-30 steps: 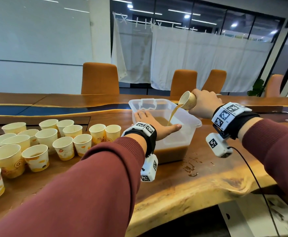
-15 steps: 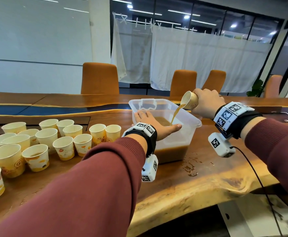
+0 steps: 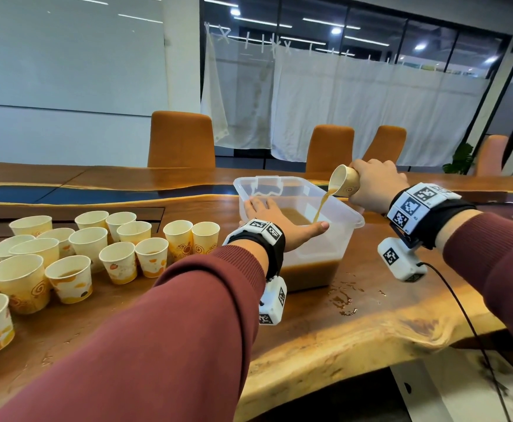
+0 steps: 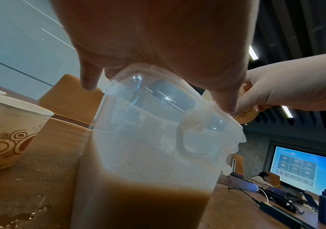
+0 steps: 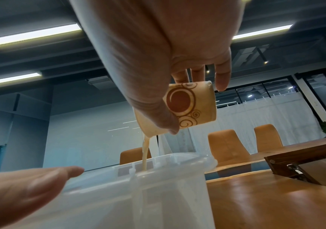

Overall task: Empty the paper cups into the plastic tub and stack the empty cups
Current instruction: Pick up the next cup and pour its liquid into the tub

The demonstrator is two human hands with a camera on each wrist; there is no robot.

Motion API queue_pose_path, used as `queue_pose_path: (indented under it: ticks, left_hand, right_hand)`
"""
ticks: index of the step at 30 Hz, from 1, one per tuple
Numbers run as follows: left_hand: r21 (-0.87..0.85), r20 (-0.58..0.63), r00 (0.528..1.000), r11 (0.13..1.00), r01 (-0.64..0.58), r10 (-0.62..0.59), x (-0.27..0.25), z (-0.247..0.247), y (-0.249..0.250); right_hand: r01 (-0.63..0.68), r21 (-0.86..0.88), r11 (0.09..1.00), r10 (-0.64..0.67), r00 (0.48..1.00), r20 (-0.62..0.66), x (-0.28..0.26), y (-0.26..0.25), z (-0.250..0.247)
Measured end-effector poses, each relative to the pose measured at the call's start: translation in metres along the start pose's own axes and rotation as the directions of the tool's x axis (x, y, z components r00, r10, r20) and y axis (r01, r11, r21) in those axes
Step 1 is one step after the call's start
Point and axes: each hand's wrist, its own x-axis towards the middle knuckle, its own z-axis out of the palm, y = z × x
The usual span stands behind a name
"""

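From the head view, the right hand grips a tipped paper cup over the plastic tub, brown liquid streaming in; best to keep the lip well inside the rim. The left hand lies flat on the tub's near corner, steadying it.

The left wrist view hides the tub's inside behind the palm.

The right wrist view shows the fingers wrapped round the cup, its mouth unseen.
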Motion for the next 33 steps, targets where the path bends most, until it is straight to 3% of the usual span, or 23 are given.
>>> queue_pose_path:
  ticks: [18, 23, 30, 33]
  left_hand:
    - [-0.029, 0.011, 1.000, 1.000, -0.002, 0.002, -0.006, -0.003, 0.000]
    - [-0.031, 0.028, 1.000, 1.000, -0.002, 0.002, -0.012, -0.006, 0.002]
    - [-0.032, 0.027, 1.000, 0.999, 0.000, 0.001, -0.012, -0.007, 0.001]
    - [-0.052, 0.028, 1.000, 0.999, 0.008, -0.007, -0.013, -0.006, 0.001]
  right_hand:
    - [0.147, -0.174, 0.974, -0.168, 0.980, -0.110, 0.005, 0.002, -0.001]
    - [0.238, -0.340, 0.910, -0.301, 0.942, -0.147, 0.003, 0.001, -0.001]
    - [0.390, -0.467, 0.794, -0.520, 0.834, -0.186, -0.004, -0.005, 0.011]
    - [0.388, -0.420, 0.820, -0.484, 0.862, -0.148, -0.003, -0.008, 0.014]
